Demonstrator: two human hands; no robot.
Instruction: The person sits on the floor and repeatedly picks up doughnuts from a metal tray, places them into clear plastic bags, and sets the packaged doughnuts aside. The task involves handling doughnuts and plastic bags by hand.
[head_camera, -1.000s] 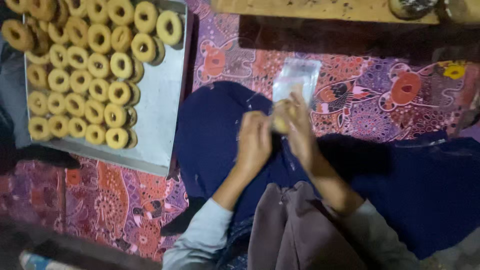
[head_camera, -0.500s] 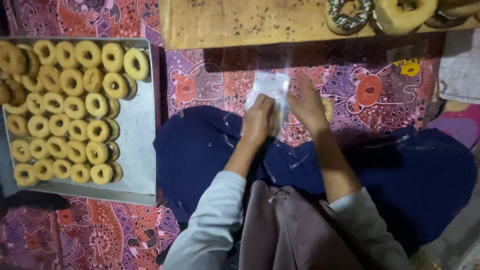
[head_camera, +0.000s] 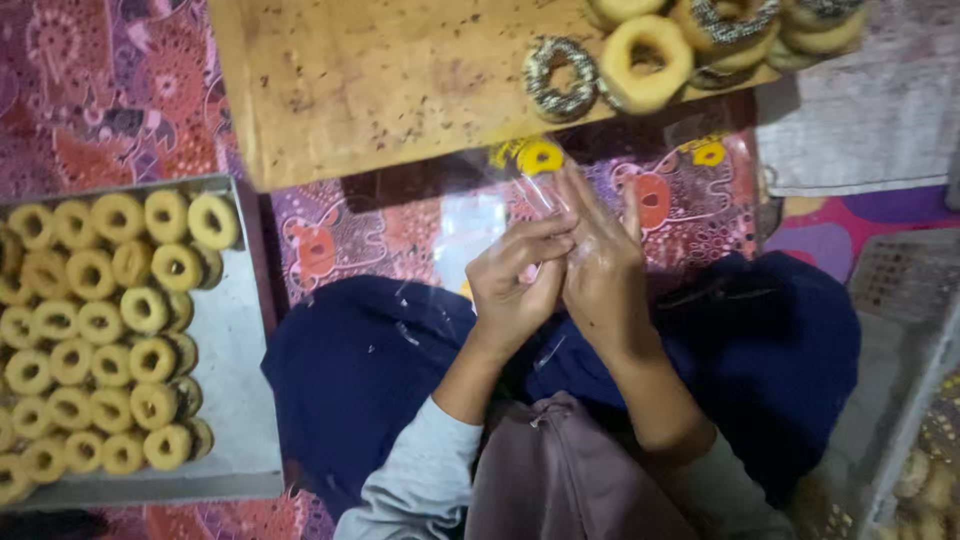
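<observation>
Home doughnut-making spot on the floor, patterned batik mat (head_camera: 130, 110), metal tray (head_camera: 235, 400) packed with plain ring doughnuts (head_camera: 100, 340), low wooden board (head_camera: 380, 80) bearing glazed and sprinkled doughnuts (head_camera: 645, 60), person sitting cross-legged

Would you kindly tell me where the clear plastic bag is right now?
In the head view, centre frame: the clear plastic bag is held between the left hand and right hand, just below the wooden board.
</observation>
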